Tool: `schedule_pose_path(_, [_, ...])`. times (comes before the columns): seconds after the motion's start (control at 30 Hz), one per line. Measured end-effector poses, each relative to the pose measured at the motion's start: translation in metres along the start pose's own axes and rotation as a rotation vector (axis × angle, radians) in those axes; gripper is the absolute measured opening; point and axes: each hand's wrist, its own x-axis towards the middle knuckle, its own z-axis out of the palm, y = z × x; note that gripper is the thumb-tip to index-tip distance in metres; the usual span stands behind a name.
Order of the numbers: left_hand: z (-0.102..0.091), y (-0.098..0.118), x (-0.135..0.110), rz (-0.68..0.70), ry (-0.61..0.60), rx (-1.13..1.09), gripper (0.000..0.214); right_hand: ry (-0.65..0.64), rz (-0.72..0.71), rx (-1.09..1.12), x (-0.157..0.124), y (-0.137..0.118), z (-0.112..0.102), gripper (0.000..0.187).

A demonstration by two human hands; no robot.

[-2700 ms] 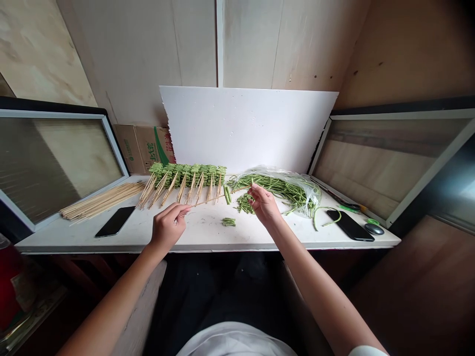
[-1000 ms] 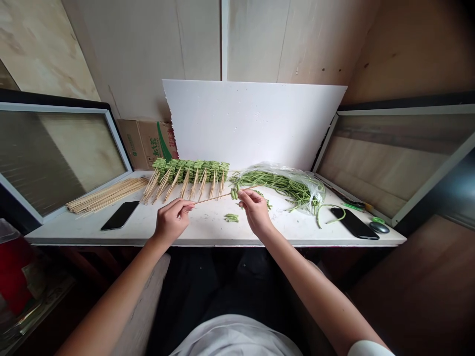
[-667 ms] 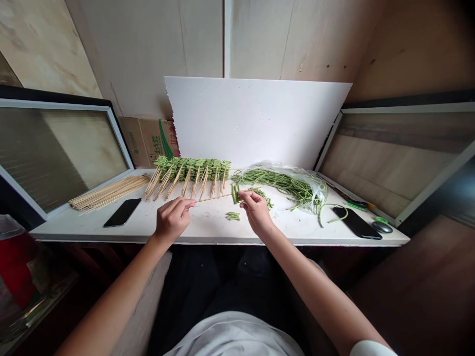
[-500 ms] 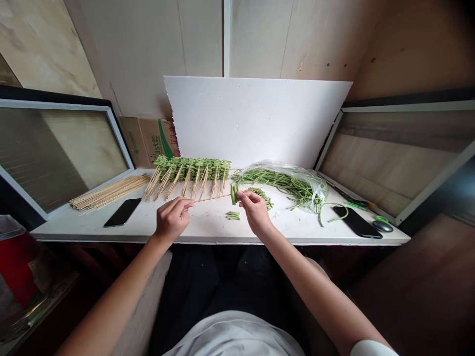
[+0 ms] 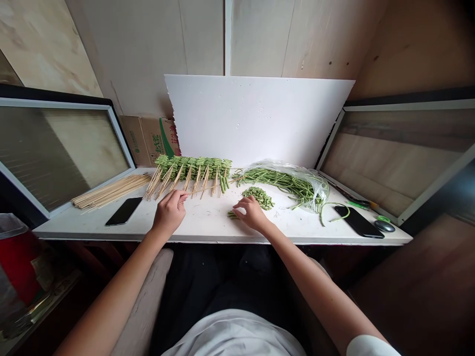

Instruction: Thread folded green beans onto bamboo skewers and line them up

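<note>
Far to the left of the left-hand grip lies a loose bundle of bare bamboo sticks (image 5: 107, 193). Nearer to it, a flat black phone (image 5: 123, 211) rests on the white tabletop (image 5: 208, 228). Just beyond the grip, a row of finished bamboo skewers packed with green bean pieces (image 5: 193, 170) fans along the back.

The left hand (image 5: 168, 212) presses thumb and forefinger together on the blunt end of a thin bamboo skewer (image 5: 202, 190). The skewer slants away to the right of the pinch, with a few short green bean pieces (image 5: 223, 184) threaded near its far tip.

To the right of that pinch and nearer the person, the right hand (image 5: 251, 213) is lowered to the tabletop. Its fingers curl over a small cluster of cut green bean pieces (image 5: 232, 215), and I cannot tell whether they have closed on one.

Just beyond this hand sits a heap of chopped green bean lengths (image 5: 260, 197). Farther right are a clear plastic bag of long green beans (image 5: 293, 180) and a second black phone (image 5: 358, 221).

The step in hand looks like fetching another piece for the partly loaded skewer. The next move calls for a firm pinch on a single piece, held crosswise. The left hand must keep the skewer steady so the point meets the middle of the piece, with the fingertips kept off the tip.
</note>
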Motion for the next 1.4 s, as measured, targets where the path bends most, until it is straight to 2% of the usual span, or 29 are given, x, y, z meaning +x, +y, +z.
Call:
schedule_pose_path(0.1, [0.003, -0.001, -0.002, -0.01, -0.025, -0.034, 0.018, -0.069, -0.016, -0.13, -0.003, 0.006, 0.008, 0.013])
schedule_pose_path(0.27, [0.004, 0.0, -0.002, -0.05, -0.051, -0.059, 0.018, -0.086, 0.007, -0.187, -0.002, 0.002, 0.009, 0.009])
schedule_pose_path(0.47, [0.007, 0.002, -0.004, -0.07, -0.091, -0.064, 0.019, -0.123, 0.039, -0.223, -0.003, -0.001, 0.005, 0.013])
schedule_pose_path(0.63, [0.008, 0.002, -0.005, -0.066, -0.099, -0.071, 0.019, -0.095, 0.082, -0.151, -0.002, 0.004, 0.01, 0.015])
schedule_pose_path(0.8, [0.009, 0.002, -0.005, -0.071, -0.117, -0.078, 0.018, -0.032, 0.087, -0.094, -0.001, 0.013, 0.019, 0.025])
schedule_pose_path(1.03, [0.008, 0.002, -0.006, -0.061, -0.116, -0.081, 0.019, 0.029, 0.131, -0.054, -0.001, 0.017, 0.021, 0.017])
schedule_pose_path(1.13, [0.005, 0.001, -0.003, -0.074, -0.094, -0.074, 0.02, 0.075, 0.183, 0.119, 0.005, 0.02, 0.008, 0.015])
schedule_pose_path(1.23, [0.003, 0.002, 0.0, -0.107, -0.068, -0.094, 0.02, 0.117, 0.281, 0.491, 0.012, 0.023, -0.013, 0.029])
schedule_pose_path(1.33, [0.001, 0.004, 0.002, -0.135, -0.057, -0.122, 0.02, 0.212, 0.404, 0.873, 0.017, 0.02, -0.035, 0.045])
schedule_pose_path(1.4, [0.0, 0.006, 0.003, -0.147, -0.056, -0.132, 0.02, 0.256, 0.447, 1.061, 0.019, 0.014, -0.046, 0.048])
